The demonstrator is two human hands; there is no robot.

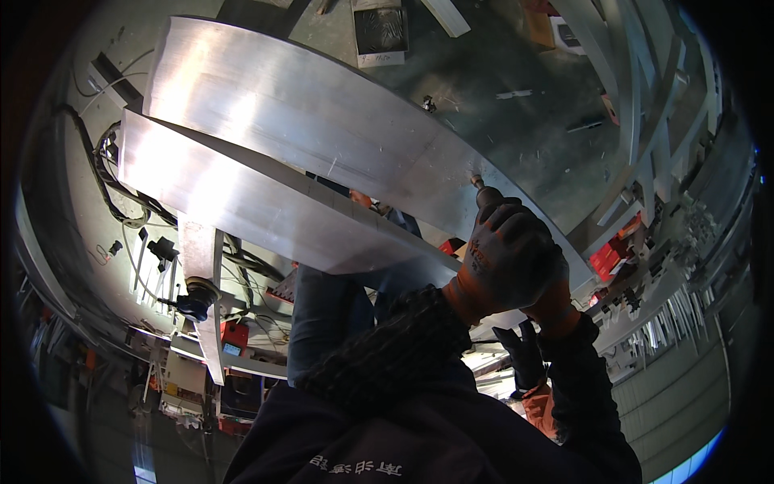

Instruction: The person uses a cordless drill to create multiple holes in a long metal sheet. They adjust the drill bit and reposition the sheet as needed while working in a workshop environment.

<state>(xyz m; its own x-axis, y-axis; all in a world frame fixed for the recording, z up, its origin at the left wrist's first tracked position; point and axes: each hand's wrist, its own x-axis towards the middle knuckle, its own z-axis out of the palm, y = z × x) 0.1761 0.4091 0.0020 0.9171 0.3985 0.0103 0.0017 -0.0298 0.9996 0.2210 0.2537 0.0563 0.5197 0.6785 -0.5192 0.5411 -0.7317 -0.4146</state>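
**Gloved hands on a tool against big aluminium sheets**

Biggest thing in the room by far is the upper aluminium sheet, a long shiny panel running from upper left down to the right, catching a lot of glare. Right below it and overlapping sits a second aluminium panel, same brushed finish, tapering to a point toward the middle. Both look curved, but that's the fisheye bending things.

Behind them is the grey floor, scattered with small bits and metal offcuts. Off to the right there's a rack of metal profiles, and along the left a bundle of black cables trailing around.

Down low, a dark jacket sleeve and blue jeans fill the bottom middle.

Now the hands. Both wear orange-and-black work gloves. The left hand is closed tight in a fist around a small tool, whose tip pokes out the top and sits right at the lower edge of the upper sheet. The right hand is tucked just behind and under the left one, mostly hidden, so I can't tell how far it's closed or what exactly it's got.

There's also a spare black glove showing just below the wrists.
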